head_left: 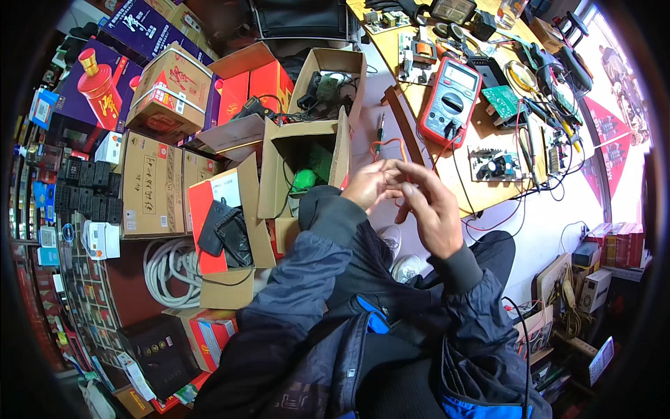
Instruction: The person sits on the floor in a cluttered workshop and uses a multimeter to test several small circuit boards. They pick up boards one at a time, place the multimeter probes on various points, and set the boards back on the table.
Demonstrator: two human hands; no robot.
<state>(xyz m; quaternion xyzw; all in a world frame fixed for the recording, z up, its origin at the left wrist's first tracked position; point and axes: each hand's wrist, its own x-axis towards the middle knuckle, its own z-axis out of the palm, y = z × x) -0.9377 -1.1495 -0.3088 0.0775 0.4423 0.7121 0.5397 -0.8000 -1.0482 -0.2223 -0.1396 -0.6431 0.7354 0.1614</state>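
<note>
My left hand (369, 186) and my right hand (433, 209) meet above my lap, fingers bent and closed on a thin orange wire (392, 142). The wire loops up from between the fingers, and a short bit shows below them. Just beyond the hands, a dark pen-like tool (381, 127) appears to be at the wire's far end. My fingers partly hide where the wire is gripped.
A wooden table (447, 178) at the right bears a red multimeter (450, 101), a green circuit board (504, 103), another board (495, 164), and tangled leads. Open cardboard boxes (303, 140) stand to the left, near a coiled white hose (171, 272).
</note>
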